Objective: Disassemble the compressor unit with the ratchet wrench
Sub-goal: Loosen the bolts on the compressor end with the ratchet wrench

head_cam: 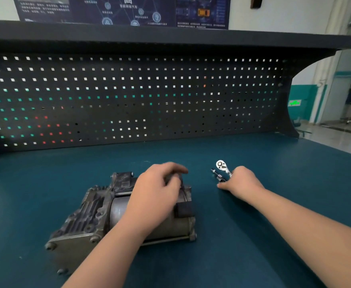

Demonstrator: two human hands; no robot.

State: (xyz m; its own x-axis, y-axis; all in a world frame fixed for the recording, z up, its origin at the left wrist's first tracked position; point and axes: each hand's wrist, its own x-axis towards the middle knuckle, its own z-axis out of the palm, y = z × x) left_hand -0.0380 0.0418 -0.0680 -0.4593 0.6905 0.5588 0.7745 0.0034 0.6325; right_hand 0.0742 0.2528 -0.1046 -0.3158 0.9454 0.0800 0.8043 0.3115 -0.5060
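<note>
Sitting left of centre on the teal bench top, the compressor unit is a grimy grey metal casting: ribbed finned housing on its left part, a smooth dull cylinder body on the right, a flat end plate with bolt heads facing the camera, a dark block on top at the right end. Left hand lies over the top of the unit, fingers curled down around a dark part at its far side (blurred, exact hold hard to read), covering much of the cylinder and upper housing. Right hand is on the bench well right of the unit, fingers wrapped round the handle of the ratchet wrench; its shiny chrome head sticks out beyond the knuckles, pointing away. A small dark bit or extension lies just beside the wrench head, touching the bench. Behind the bench stands a black pegboard under a dark shelf, with a blue poster on the wall above.
</note>
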